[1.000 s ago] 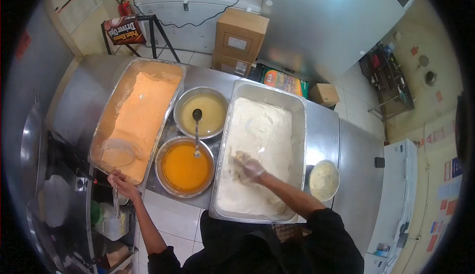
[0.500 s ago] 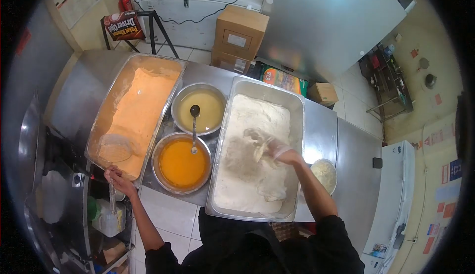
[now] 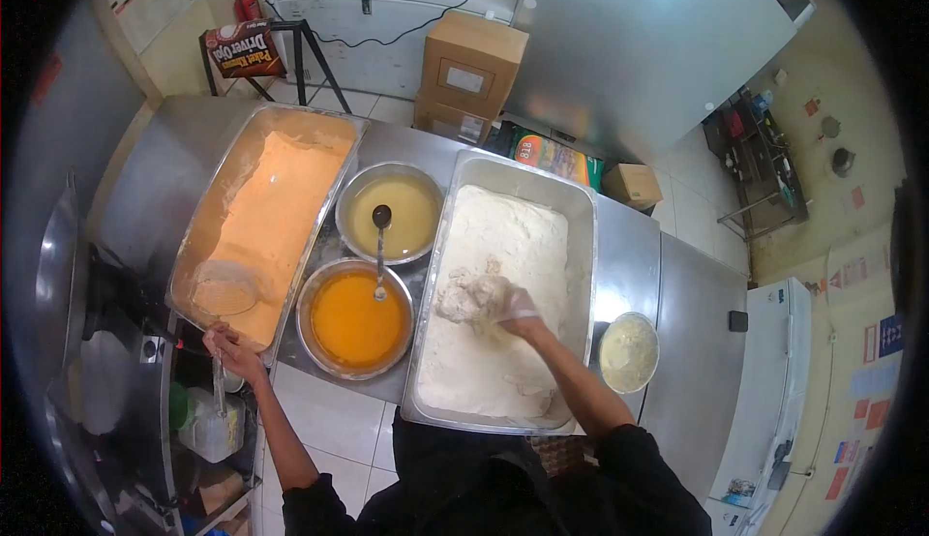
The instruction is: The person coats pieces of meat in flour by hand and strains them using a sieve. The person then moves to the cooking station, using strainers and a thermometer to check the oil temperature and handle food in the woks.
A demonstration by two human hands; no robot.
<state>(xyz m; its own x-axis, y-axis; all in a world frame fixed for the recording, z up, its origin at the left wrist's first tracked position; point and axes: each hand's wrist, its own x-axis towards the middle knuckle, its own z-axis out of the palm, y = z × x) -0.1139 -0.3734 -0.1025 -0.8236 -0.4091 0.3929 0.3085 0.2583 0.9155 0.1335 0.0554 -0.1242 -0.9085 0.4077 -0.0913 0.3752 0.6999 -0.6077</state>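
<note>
Head view: the left hand [image 3: 232, 350] is closed around the handle of a strainer [image 3: 226, 289], its mesh over the 7 o'clock end of the orange-powder tray [image 3: 308, 122]. At a floury clump [image 3: 464, 299], toward 9 o'clock from the middle of the white-powder tray [image 3: 582, 246], is the right hand [image 3: 510, 310], its finger closure impossible to tell. An orange-liquid bowl [image 3: 354, 265] sits at 9 o'clock from the white-powder tray.

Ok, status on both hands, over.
Left hand holding mesh strainer. Right hand at powdery clump in white-powder tray, grip unclear. Ladle lies across two bowls between hands; nothing seen blocking either.
</note>
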